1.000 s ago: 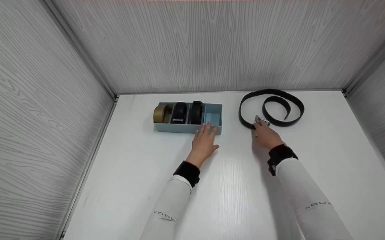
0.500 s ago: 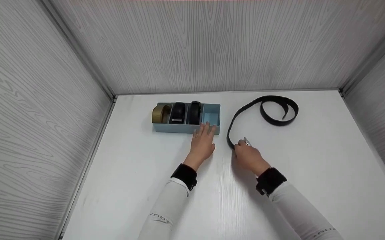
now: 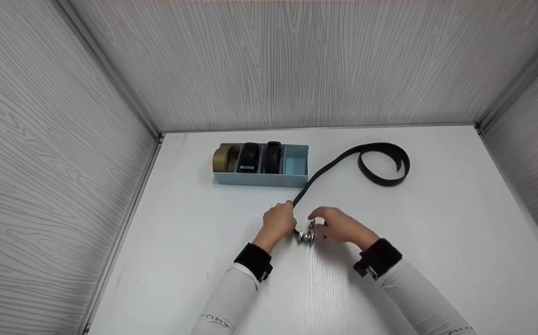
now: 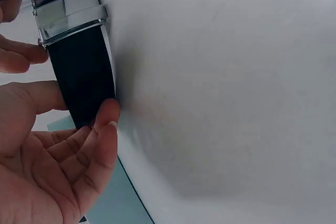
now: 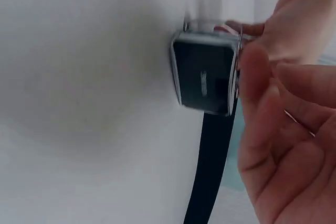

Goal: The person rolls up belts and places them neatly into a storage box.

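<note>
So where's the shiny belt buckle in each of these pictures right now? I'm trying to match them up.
Head: the buckle is just right of centre in the lower half, between the two hands.
Left wrist: upper left corner, at the end of the black strap that the left hand pinches.
Right wrist: upper half, right of centre, beside the right hand's fingertips.
Shared landmark: the black strap, running from the buckle in all three.

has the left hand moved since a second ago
Yes: the left hand has moved away from the blue tray, lower in the head view, gripping the belt.
</note>
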### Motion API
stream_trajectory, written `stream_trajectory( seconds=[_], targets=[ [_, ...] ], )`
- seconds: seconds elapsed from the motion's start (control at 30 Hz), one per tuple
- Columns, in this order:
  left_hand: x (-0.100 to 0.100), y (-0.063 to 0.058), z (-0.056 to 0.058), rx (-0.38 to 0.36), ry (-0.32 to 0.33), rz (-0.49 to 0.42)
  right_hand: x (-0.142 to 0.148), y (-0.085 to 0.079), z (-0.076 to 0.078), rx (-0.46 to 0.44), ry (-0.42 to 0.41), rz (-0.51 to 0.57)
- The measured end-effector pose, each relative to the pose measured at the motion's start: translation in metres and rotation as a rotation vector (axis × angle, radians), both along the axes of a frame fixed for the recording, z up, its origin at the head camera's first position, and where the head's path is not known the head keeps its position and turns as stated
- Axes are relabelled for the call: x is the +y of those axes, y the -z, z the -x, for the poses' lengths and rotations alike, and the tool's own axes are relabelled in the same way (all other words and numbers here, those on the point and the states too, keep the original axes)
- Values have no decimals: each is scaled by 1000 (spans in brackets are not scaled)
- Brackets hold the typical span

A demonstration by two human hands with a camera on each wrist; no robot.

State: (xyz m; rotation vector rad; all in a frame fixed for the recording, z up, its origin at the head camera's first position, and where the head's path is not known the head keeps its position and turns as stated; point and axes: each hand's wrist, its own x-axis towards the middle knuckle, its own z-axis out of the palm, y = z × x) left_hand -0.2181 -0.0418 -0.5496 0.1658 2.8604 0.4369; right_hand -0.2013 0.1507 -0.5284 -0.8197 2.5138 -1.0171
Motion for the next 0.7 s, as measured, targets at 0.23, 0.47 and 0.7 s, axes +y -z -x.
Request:
stream_trajectory(
  seconds=[0.23,0.47,0.7],
  targets=[
    [-33,-3,-10,28,7,27,76,16,31,140,486,-299],
    [-82,-8,-3,36,-37,41,125,19,33,170,572,-405],
    [-130,-4,15,10,-114,53,144,19,25,144,562,-415]
  ],
)
